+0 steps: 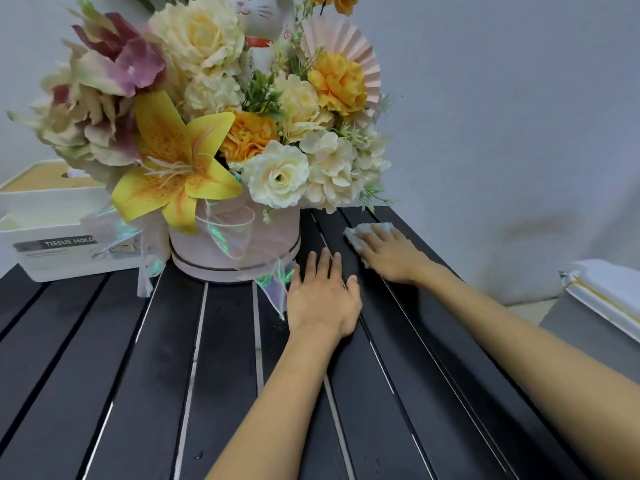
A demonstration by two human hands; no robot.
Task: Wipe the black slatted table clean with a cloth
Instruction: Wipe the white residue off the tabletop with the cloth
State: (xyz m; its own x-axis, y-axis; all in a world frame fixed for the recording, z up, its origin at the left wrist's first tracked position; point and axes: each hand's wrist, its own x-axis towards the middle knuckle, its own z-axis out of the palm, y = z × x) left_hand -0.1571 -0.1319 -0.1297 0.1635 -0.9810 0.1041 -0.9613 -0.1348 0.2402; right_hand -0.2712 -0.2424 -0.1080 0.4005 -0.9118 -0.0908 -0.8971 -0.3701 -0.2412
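The flower box [235, 251] is set on the worktop [104, 375], toward its far edge. The tissue holder [52, 237] is placed just left of the box, also on the worktop. Just right of the box and slightly nearer, the left grip [322, 299] is laid flat on the slats. Farther right of the box, the cloth [353, 233] is pressed under the right grip [388, 254], near the far right corner

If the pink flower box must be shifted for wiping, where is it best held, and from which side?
Probably the wall of the pink flower box, low, palms on opposite sides, coming from the front: the flowers overhang its top, leaving no hold from above. The left hand lies flat beside it.
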